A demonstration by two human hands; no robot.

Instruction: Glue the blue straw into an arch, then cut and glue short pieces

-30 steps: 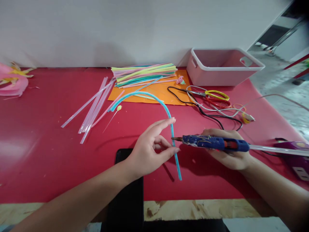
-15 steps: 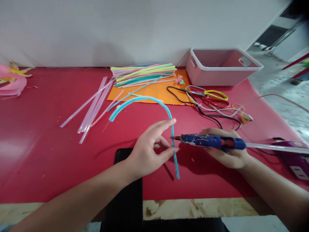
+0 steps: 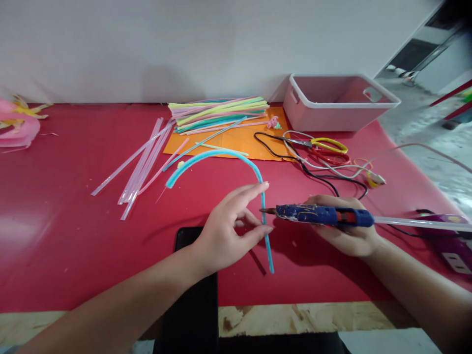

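Between its fingertips my left hand (image 3: 230, 226) grips a blue pipe cleaner (image 3: 217, 154), bent into a wide hook whose straight end hangs toward me. My right hand (image 3: 344, 231) is wrapped round a blue hot glue gun (image 3: 317, 215), seen from above, with a clear glue stick (image 3: 409, 223) jutting from its back. The gun's metal tip touches or nearly touches the pipe cleaner, between my left thumb and forefinger. Below my left wrist lies a black phone-like slab (image 3: 195, 305).
Pastel pipe cleaners (image 3: 221, 112) lie piled on an orange envelope (image 3: 273, 152), glue sticks (image 3: 142, 172) to their left. Scissors (image 3: 328, 147) rest among tangled cables (image 3: 313, 169) before a pink basket (image 3: 332, 115). A purple power strip (image 3: 446, 246) sits far right, pink-and-yellow material (image 3: 18, 123) far left.
The curved far end of the blue pipe cleaner has dipped slightly. Both hands and the glue gun hold nearly the same position.
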